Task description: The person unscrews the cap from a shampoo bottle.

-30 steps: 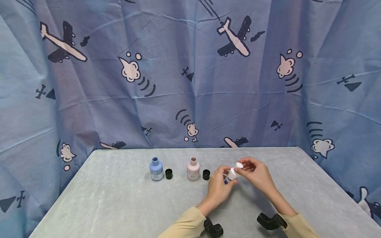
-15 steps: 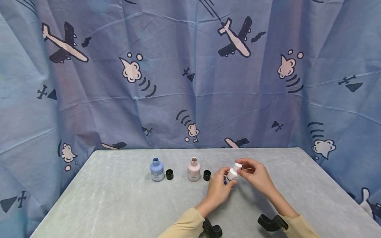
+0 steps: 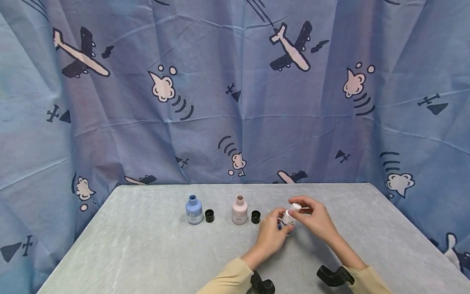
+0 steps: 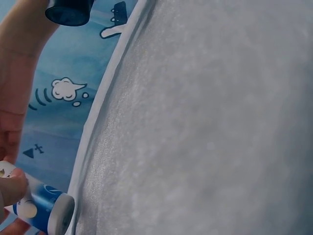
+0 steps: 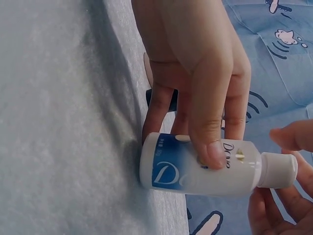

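A small white and blue lotion bottle [image 5: 195,171] is held tilted in my left hand [image 3: 270,234], its thumb pressed along the label. At the bottle's upper end my right hand [image 3: 317,218] has its fingers curled around the white cap [image 5: 279,170]. The right wrist view shows a small gap between the cap and one right fingertip, and other fingers on the cap's far side. That cap sits on the bottle's neck. In the left wrist view, only the bottle's lower end [image 4: 41,205] and part of the hands show.
Left of my hands stand an uncapped pink bottle [image 3: 239,212] and an uncapped blue bottle [image 3: 193,212]. Beside them lie two black caps, one near the pink bottle [image 3: 255,217], the other near the blue. A patterned blue curtain [image 3: 205,102] hangs behind the grey table [image 3: 147,249].
My right fingers shift slightly around the white cap, and the cap's tilt varies a little. The left hand keeps its hold on the bottle in nearly the same place.
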A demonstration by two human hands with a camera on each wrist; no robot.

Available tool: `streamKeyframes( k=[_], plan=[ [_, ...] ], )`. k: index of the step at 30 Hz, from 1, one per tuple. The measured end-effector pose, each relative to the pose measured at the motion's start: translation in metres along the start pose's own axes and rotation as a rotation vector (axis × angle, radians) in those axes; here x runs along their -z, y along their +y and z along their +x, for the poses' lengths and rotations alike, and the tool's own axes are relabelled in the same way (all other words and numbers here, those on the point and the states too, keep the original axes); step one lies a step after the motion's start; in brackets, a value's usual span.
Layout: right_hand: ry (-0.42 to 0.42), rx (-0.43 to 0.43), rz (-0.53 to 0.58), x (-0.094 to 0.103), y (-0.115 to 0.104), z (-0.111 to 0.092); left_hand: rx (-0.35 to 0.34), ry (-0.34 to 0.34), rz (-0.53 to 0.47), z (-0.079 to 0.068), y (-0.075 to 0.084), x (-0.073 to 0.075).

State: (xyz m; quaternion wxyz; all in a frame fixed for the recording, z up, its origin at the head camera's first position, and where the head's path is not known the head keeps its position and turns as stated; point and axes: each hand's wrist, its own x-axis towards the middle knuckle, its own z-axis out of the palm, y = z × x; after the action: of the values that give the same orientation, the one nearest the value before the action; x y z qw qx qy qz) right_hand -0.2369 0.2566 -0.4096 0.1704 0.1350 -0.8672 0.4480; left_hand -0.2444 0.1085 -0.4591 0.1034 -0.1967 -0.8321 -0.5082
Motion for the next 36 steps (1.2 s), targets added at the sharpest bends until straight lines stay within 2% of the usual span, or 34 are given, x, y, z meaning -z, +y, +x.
streamKeyframes(
  k=[9,16,22,27,36],
  plan=[
    [0.006,-0.001,0.003,-0.0023,-0.0003,0.0005,0.016,-0.005,0.008,0.0001,-0.0003,-0.0005],
    [0.035,-0.088,-0.022,-0.0005,-0.0025,0.0000,0.012,0.023,0.001,-0.0006,0.0006,-0.0005],
    [0.054,-0.123,-0.037,-0.0001,-0.0003,0.0005,0.008,0.041,-0.009,0.0000,0.0001,-0.0009],
    [0.059,-0.118,-0.053,0.0002,0.0009,0.0009,0.008,0.041,-0.011,0.0001,0.0003,-0.0009],
    [0.043,-0.091,0.016,0.0011,0.0006,0.0002,0.019,0.041,-0.012,-0.0003,0.0002,-0.0009]
  ],
)
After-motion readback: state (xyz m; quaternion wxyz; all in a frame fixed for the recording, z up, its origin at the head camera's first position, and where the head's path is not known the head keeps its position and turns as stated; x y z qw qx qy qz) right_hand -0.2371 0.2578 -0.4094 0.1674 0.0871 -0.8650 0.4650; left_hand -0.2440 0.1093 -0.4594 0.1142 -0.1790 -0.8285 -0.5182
